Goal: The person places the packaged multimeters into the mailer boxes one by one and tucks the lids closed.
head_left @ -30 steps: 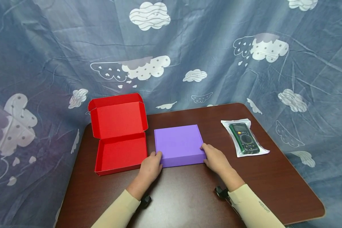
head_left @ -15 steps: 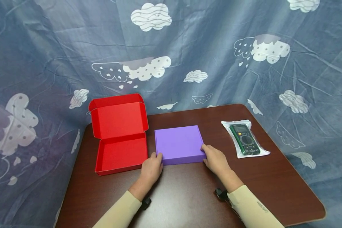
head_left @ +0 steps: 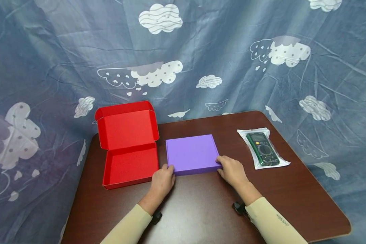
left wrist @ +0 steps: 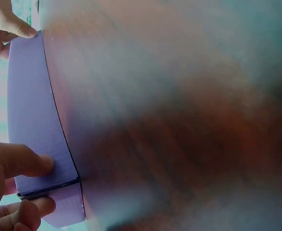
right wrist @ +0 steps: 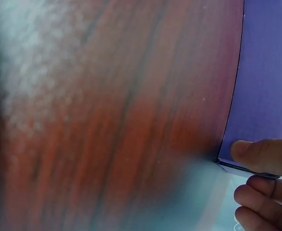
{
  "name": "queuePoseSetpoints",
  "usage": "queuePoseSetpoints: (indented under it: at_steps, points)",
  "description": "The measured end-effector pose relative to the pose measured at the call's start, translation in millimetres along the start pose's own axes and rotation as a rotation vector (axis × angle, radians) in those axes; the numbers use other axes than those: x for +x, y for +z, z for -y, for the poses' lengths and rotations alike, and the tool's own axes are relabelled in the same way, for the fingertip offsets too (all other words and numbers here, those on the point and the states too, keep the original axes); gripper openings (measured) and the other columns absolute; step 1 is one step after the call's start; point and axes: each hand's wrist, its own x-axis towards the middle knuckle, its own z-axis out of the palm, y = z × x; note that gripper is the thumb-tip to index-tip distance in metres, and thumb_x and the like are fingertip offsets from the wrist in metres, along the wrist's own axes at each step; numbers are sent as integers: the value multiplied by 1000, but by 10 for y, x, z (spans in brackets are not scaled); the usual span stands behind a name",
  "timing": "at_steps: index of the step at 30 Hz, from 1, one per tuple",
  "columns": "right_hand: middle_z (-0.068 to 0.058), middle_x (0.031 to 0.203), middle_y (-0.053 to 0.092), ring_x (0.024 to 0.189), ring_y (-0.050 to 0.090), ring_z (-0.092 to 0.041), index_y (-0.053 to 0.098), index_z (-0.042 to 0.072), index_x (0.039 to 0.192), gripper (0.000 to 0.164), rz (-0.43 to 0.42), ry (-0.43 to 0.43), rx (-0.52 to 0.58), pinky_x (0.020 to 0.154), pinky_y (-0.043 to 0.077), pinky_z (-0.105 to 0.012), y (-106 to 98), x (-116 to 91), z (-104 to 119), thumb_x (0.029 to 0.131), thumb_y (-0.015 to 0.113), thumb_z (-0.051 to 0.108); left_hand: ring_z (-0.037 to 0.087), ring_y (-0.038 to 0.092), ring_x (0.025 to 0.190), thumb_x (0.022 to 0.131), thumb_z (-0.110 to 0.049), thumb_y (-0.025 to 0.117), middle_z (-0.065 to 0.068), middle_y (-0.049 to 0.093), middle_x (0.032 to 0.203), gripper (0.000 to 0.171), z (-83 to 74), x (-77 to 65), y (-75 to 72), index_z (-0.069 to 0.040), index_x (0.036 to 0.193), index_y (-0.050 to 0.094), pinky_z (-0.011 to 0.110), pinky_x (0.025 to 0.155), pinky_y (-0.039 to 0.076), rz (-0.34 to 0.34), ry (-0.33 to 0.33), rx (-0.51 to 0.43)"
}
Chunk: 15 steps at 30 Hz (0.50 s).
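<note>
A closed purple box lies flat-side up in the middle of the table. My left hand grips its near left corner; in the left wrist view the thumb presses the front wall and the fingers bend against the side. At the near right corner my right hand holds it the same way, and the right wrist view shows that thumb on the front wall. Left of the purple box stands an open red box, its lid raised and nothing visible inside.
On the right of the brown table lies a green-and-black multimeter in a clear plastic bag. A blue curtain with white clouds hangs behind the table's back edge.
The purple box's front wall shows as a narrower strip than a second ago, its lower edge a little higher in view. Both hands keep hold of the corners.
</note>
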Motion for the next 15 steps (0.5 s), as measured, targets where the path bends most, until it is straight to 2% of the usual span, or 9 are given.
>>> queuePoseSetpoints:
  at_steps: [12,15]
  points:
    - [-6,87,64,73,67,-31,67,9,99,37,31,8,8,61,54,-48,-41,5,24,71,91,4,30,59,50,78,-7,83,10,52,69,27,-43,35,-95,-8,83,57,41,44,48,66,-13,27]
    - [-9,95,62,76,67,-31,69,8,101,36,41,20,-6,63,54,-48,-73,32,62,74,92,9,31,61,52,80,-6,81,10,53,68,24,-70,52,-136,-7,85,58,42,44,49,97,-44,29]
